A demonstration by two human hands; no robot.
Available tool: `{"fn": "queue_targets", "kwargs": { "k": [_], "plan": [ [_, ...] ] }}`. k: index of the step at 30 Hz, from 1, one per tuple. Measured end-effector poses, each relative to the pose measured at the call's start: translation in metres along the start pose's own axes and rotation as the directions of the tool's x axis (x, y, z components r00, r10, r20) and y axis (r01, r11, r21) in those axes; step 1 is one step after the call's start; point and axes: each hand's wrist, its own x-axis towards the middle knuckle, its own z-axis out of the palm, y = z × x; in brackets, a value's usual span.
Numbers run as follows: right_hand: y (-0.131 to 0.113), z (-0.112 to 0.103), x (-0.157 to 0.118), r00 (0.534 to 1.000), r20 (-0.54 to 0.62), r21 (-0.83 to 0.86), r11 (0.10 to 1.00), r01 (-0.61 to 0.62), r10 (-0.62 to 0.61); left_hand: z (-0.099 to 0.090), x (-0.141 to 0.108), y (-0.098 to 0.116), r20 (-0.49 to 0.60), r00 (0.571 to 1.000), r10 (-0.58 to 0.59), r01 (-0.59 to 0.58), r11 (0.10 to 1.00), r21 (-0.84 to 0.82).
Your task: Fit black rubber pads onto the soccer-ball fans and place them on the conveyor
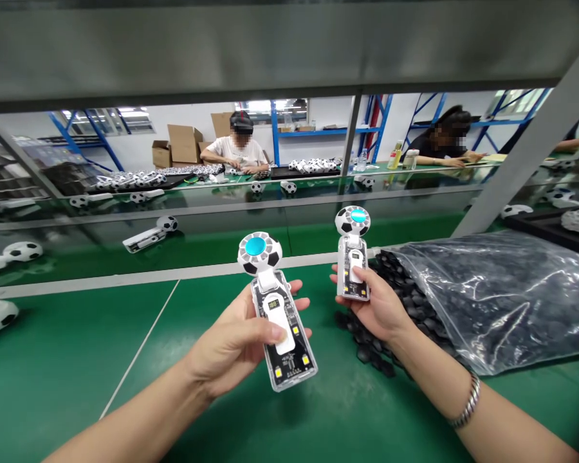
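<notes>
My left hand (244, 337) is closed around a handheld fan (282, 321) with a clear-cased handle and a soccer-ball head. Its thumb presses on the white panel below a small display. Farther off to the right, my right hand (379, 302) grips a second soccer-ball fan (352, 257), thumb also on the white panel. Both fans stand roughly upright, with a shiny blue disc in the head facing me. Dark circuit board and yellow squares show through the cases. The fingers behind each handle are partly hidden.
A clear plastic bag (506, 296) spills black pieces (361, 347) onto the green table (139, 399) at right. More fans, one a fallen soccer-ball fan (152, 233), lie along the conveyor belt (212, 235). Beyond it, people work, including a person in white (238, 151). A slanted post (506, 154) rises at right.
</notes>
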Motion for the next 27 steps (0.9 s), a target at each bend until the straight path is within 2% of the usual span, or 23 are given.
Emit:
{"fn": "queue_targets", "kwargs": {
  "k": [9,13,16,22,27],
  "plan": [
    [-0.002,0.004,-0.007,0.999,0.045,-0.031,0.999,-0.013,0.014,-0.004,-0.002,0.004,0.021,1.000,0.003,-0.004,0.998,0.068],
    [-0.002,0.006,-0.008,0.999,0.031,-0.051,0.998,-0.031,0.033,-0.009,0.007,0.002,0.013,0.998,0.064,-0.065,0.996,0.061],
    [-0.001,0.006,-0.008,0.998,0.009,-0.076,0.995,-0.060,0.061,-0.023,0.019,0.000,-0.023,0.995,0.097,-0.095,0.994,0.055],
    [0.006,0.007,-0.010,0.994,0.015,-0.110,0.989,-0.103,0.105,-0.063,0.041,0.004,-0.115,0.985,0.128,-0.123,0.991,0.052],
    [0.011,0.010,-0.007,0.991,0.024,-0.166,0.978,-0.123,0.129,-0.090,0.052,0.014,-0.118,0.981,0.153,-0.144,0.986,0.079]
  ]
}}
